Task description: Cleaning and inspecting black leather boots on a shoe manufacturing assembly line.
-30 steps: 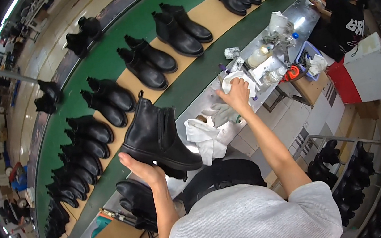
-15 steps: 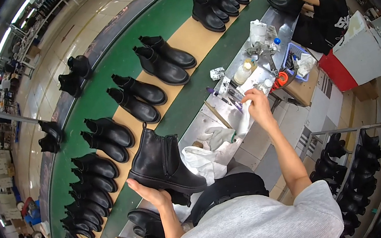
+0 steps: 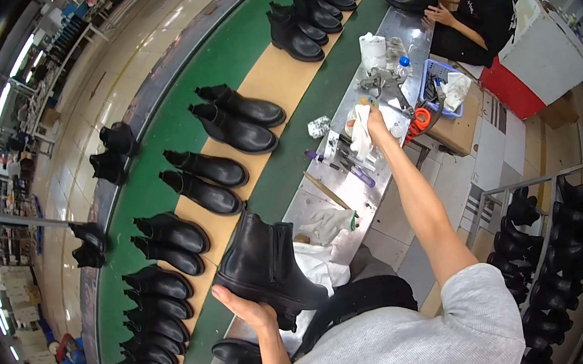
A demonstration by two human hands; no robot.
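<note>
A black ankle boot [image 3: 261,258] with a zip on its side rests sole-down in my left hand [image 3: 249,309], whose fingers run under the sole and heel. My right arm reaches out over the metal bench, and my right hand [image 3: 376,128] grips a white cloth [image 3: 361,134] that hangs down from the fingers. Cloth and hand are at a bottle with a yellowish top [image 3: 367,101], mostly covered by them. On the bench nearer to me lie a pale work glove [image 3: 327,225], a thin wooden stick [image 3: 327,191] and a heap of white cloth [image 3: 319,262].
Pairs of black boots [image 3: 235,123] stand along a green conveyor [image 3: 172,102] on brown paper. Beyond my right hand are a white roll [image 3: 372,52], a blue basket [image 3: 432,84] and orange-handled scissors [image 3: 419,121]. A co-worker [image 3: 481,9] handles boots. A boot rack [image 3: 554,244] stands right.
My right hand has moved farther away with the cloth, to the bottle. The boot stays in my left hand. The co-worker's hand has come down beside the boots. The view has shifted slightly.
</note>
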